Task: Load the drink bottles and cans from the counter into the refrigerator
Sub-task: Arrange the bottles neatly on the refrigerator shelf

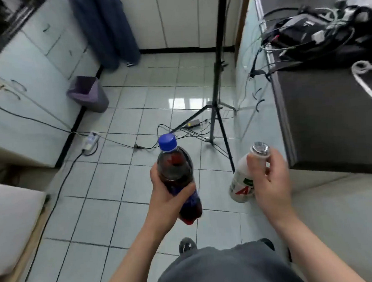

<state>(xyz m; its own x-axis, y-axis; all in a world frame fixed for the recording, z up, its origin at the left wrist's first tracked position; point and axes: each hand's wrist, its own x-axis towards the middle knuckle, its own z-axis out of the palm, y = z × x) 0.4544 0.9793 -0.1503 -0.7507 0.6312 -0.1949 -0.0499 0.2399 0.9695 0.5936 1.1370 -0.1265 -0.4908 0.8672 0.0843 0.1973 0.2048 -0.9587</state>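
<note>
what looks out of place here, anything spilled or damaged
Nothing spilled or damaged: the cola bottle in the left hand and the white bottle in the right hand are both capped. The only untidy thing is cables and a power strip trailing across the floor by the tripod.

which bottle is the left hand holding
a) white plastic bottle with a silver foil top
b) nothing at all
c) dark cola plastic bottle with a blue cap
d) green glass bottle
c: the left hand is wrapped round the dark cola plastic bottle with the blue cap, while the right hand grips the white plastic bottle with the silver foil top.
</note>
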